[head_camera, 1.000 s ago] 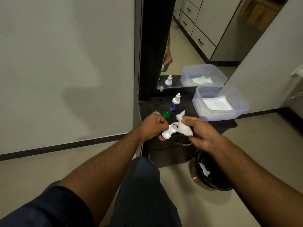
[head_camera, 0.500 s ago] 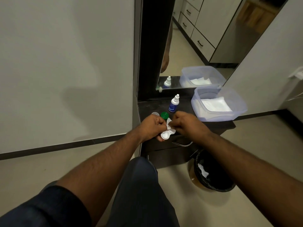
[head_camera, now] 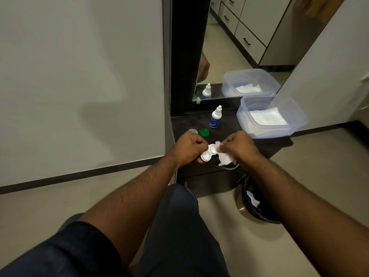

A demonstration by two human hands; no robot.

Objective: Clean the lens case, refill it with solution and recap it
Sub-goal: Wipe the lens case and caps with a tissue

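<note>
The lens case (head_camera: 208, 154) is in my left hand (head_camera: 187, 145), held in the air just over the near edge of the dark surface (head_camera: 229, 126), both wells open and facing up. My left fingers curl round its far end, so the near well hangs free toward six o'clock. My right hand (head_camera: 237, 145) pinches a crumpled white tissue (head_camera: 225, 158) and presses one corner of it against the well at the case's three o'clock side; the rest of the tissue trails down below my knuckles.

I judge I am mid-wipe, with refilling and capping not yet begun. To do this well I should keep the left grip firm but off the well rims, twist the tissue point round the inside of the well rather than dab, and turn the case for the other well instead of reaching across it. Whether either well is dry yet I cannot tell.

The green cap (head_camera: 204, 132) and the clear cap (head_camera: 192, 131) lie side by side on the surface at about twelve o'clock from the case, close behind my left knuckles. The solution bottle (head_camera: 215, 119) stands upright further on at one o'clock. The plastic tub (head_camera: 295, 124) of fresh tissues sits at two o'clock, and the black bin (head_camera: 257, 214), on the floor at five o'clock, is where this tissue should go.
</note>
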